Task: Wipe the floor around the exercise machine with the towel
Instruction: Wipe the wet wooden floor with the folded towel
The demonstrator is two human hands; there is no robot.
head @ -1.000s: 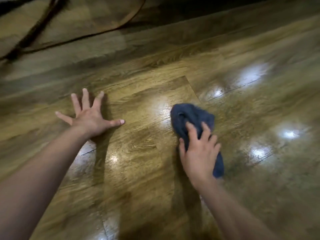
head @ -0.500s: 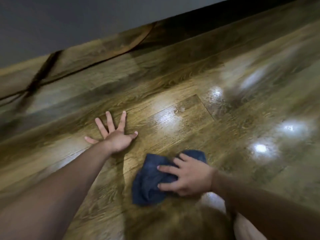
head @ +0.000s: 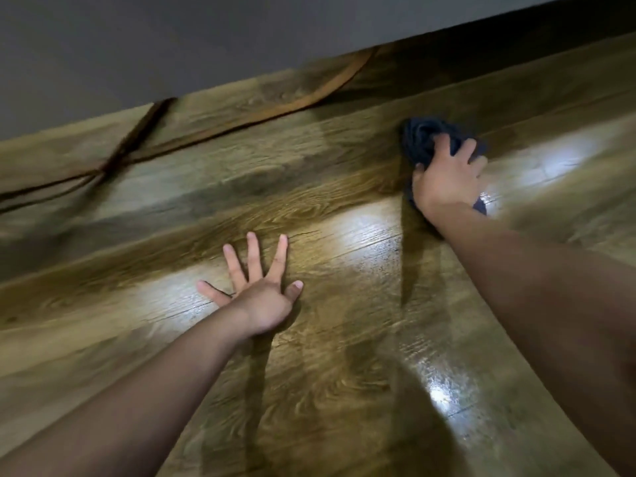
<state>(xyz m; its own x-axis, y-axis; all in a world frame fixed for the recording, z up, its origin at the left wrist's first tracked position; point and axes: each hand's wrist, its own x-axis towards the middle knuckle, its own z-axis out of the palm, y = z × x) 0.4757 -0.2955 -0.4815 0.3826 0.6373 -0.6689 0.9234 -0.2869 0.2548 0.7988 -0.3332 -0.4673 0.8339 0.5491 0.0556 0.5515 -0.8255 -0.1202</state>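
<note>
Left hand (head: 261,301) flat on floor (head: 344,339); right hand (head: 447,177) on towel (head: 421,139), farther right.

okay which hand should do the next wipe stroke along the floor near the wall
Right. The right hand already presses the towel on the floor, close to the wall. The left hand lies flat, fingers spread, apparently bracing, apart from the towel.
</note>
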